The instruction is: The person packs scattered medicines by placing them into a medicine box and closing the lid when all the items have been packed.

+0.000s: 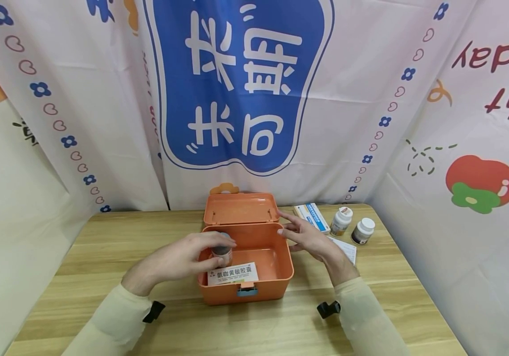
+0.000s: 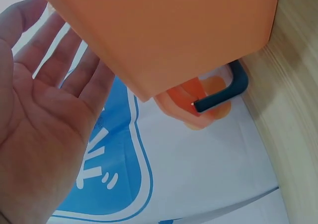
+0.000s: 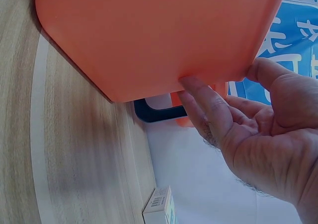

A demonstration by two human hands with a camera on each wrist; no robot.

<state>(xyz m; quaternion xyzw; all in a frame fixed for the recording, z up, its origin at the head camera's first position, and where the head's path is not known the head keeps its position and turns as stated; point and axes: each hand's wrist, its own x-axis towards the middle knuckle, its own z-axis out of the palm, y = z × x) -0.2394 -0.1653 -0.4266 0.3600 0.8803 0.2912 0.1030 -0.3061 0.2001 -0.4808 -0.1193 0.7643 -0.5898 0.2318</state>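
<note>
An orange medicine box (image 1: 248,291) stands on the table with its lid (image 1: 241,207) swung back. My left hand (image 1: 187,254) reaches over the left rim. Its thumb and fingers sit around a small jar (image 1: 222,253) with a bluish cap inside the box. The left wrist view shows the palm and the box's outer wall, but the fingertips are hidden behind the rim. My right hand (image 1: 309,241) holds the right wall at the back corner, thumb at the rim and a finger (image 3: 201,92) against the outside. A white medicine carton (image 1: 233,274) lies inside at the front.
Behind the right hand are a blue-and-white carton (image 1: 312,217), two white-capped bottles, one orange-labelled (image 1: 341,221) and one dark-labelled (image 1: 363,231), and a flat white packet (image 1: 344,248). Printed curtains (image 1: 347,99) hang beyond the wooden table (image 1: 116,237). A blue latch (image 1: 247,291) fronts the box.
</note>
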